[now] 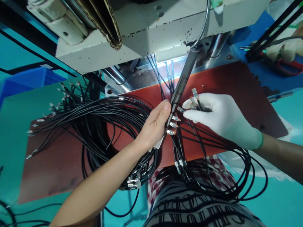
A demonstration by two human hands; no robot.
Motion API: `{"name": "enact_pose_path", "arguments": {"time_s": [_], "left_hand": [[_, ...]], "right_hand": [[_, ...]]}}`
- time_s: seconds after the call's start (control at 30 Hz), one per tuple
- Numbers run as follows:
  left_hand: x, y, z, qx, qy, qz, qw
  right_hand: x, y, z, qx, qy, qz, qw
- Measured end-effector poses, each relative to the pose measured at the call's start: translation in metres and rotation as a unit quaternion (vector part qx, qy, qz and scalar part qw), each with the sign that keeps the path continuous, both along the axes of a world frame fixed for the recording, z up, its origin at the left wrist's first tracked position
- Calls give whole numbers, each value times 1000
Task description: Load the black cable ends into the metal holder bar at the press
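Observation:
My bare left hand (156, 123) is closed around a long dark metal bar (182, 85) that slants up toward the press. Several silver cable terminals (172, 125) sit in a row along the bar's lower right edge, their black cables trailing right. Close by on the right, my white-gloved right hand (216, 114) pinches black cables with metal terminals (195, 93) sticking up past its fingers. One terminal at its fingertips is right beside the bar; whether it touches cannot be made out. More cables (251, 175) loop below this hand toward my lap.
A large coil of black cables (92, 115) lies on the red board (134, 158) to the left. The press's pale block (134, 43) overhangs the back on metal posts (115, 75). At right are red-handled scissors (291, 68) and another person's gloved hand (284, 50).

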State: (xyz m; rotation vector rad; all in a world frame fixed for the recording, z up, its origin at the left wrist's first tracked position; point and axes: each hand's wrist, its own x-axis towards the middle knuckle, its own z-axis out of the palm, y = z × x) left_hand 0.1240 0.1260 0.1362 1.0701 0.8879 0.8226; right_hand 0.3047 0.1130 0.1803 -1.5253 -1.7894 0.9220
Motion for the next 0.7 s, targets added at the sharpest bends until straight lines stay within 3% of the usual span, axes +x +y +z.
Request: {"name": "enact_pose_path", "arguments": {"time_s": [0.1, 0.2, 0.33, 0.5, 0.6, 0.7], "left_hand": [[0, 0, 0, -4, -8, 1, 1000], [0, -1, 1, -8, -6, 0, 1000], [1, 0, 1, -38, -46, -11, 998], [1, -1, 1, -41, -39, -30, 998], [0, -2, 2, -6, 2, -36, 999], [0, -3, 3, 98, 108, -10, 989]], "right_hand": [[3, -4, 5, 14, -47, -6, 999], [4, -5, 9, 6, -77, 41, 996], [5, 0, 11, 49, -113, 70, 990], [5, 9, 4, -54, 17, 87, 995], [1, 10, 2, -95, 89, 92, 987], [-3, 6, 1, -77, 79, 71, 991]]}}
